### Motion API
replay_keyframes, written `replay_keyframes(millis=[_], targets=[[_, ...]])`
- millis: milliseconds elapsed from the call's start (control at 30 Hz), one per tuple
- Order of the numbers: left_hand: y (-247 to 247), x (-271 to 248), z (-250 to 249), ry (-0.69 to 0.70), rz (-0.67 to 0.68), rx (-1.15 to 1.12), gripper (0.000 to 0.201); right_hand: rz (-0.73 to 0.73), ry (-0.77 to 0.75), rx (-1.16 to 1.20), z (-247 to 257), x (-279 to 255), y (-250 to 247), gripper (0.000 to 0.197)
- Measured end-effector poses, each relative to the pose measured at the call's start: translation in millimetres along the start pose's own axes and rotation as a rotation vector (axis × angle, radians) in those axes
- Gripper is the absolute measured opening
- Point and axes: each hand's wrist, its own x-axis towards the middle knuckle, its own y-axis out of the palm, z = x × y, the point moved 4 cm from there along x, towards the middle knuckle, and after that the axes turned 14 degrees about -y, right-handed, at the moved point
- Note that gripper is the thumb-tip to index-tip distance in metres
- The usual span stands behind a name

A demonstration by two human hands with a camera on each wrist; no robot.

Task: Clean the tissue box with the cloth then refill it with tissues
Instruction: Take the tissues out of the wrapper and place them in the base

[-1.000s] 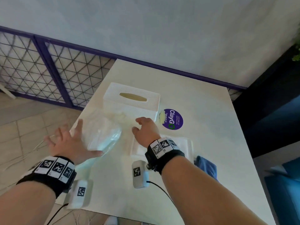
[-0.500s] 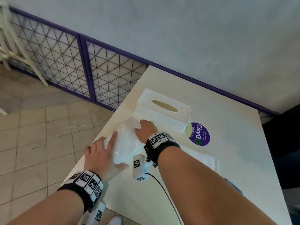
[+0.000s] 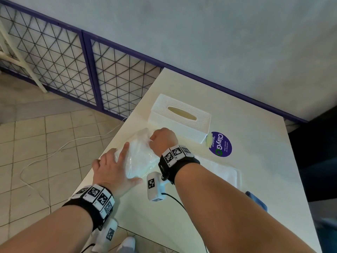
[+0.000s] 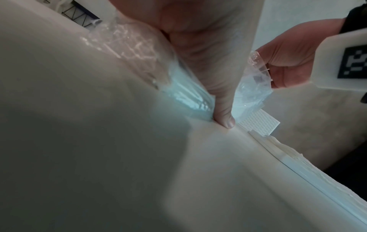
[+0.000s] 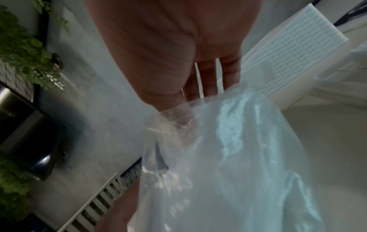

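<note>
The white ribbed tissue box (image 3: 179,117) stands empty on the white table (image 3: 255,136), slot up. In front of it lies a clear plastic bag of white tissues (image 3: 140,157). My left hand (image 3: 111,167) rests on the bag's near end with its index finger straight. Its thumb (image 4: 224,109) presses down beside the bag. My right hand (image 3: 162,138) pinches the plastic at the bag's far end, close to the box; the right wrist view shows its fingers (image 5: 208,81) going into the plastic. The blue cloth (image 3: 256,199) lies at the right, partly hidden by my right arm.
A flat white panel (image 3: 218,170) lies under my right forearm. A purple round sticker (image 3: 221,147) is on the table beside the box. The table's left edge runs just left of the bag, above tiled floor with a white cable (image 3: 54,152). A mesh fence (image 3: 54,57) stands behind.
My left hand has come from beside the bag onto its near end. My right hand has curled onto the plastic at the far end. The head view has swung left.
</note>
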Motion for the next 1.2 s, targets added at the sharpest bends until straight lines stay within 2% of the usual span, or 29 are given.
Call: replay_keyframes(millis=[200, 267, 333, 433, 500, 600, 733, 900, 967, 1100, 1200], targets=[[0.6, -0.6, -0.8, -0.001, 0.0, -0.012, 0.124, 0.011, -0.007, -0.137, 1.9, -8.3, 4.8, 0.03], [-0.6, -1.7, -0.5, 0.0, -0.003, -0.014, 0.124, 0.016, 0.024, -0.086, 2.1, -10.5, 7.3, 0.029], [-1.9, -3.2, -0.4, 0.005, -0.001, -0.021, 0.122, 0.027, 0.091, 0.01, 0.4, -11.4, 10.5, 0.037], [-5.1, -5.6, 0.2, 0.011, -0.004, -0.03, 0.122, 0.133, 0.173, 0.049, 3.1, -10.1, 13.3, 0.04], [-7.4, -6.8, 1.6, 0.006, -0.004, -0.037, 0.124, 0.145, 0.184, 0.094, 3.3, -9.5, 5.4, 0.043], [-11.3, -8.3, 4.0, 0.006, -0.014, -0.073, 0.123, 0.068, 0.136, 0.209, -1.5, -10.1, -15.4, 0.049], [-17.8, -9.5, 6.1, 0.027, -0.032, -0.08, 0.123, -0.023, 0.121, 0.294, -12.9, -10.3, -33.6, 0.035], [-21.1, -11.4, 5.5, 0.059, -0.027, -0.061, 0.119, -0.06, 0.143, 0.33, -24.1, -16.3, -48.5, 0.02], [-20.0, -11.5, 5.7, 0.059, 0.017, -0.033, 0.12, -0.108, 0.115, 0.31, -23.9, -19.6, -57.3, 0.018], [-20.4, -8.7, 2.6, 0.057, 0.126, 0.069, 0.122, -0.182, 0.07, 0.276, -23.1, -30.5, -84.2, 0.037], [-26.7, -5.8, -5.6, 0.032, 0.23, 0.131, 0.138, -0.241, 0.066, 0.284, -29.6, -43.8, -109.4, 0.034]])
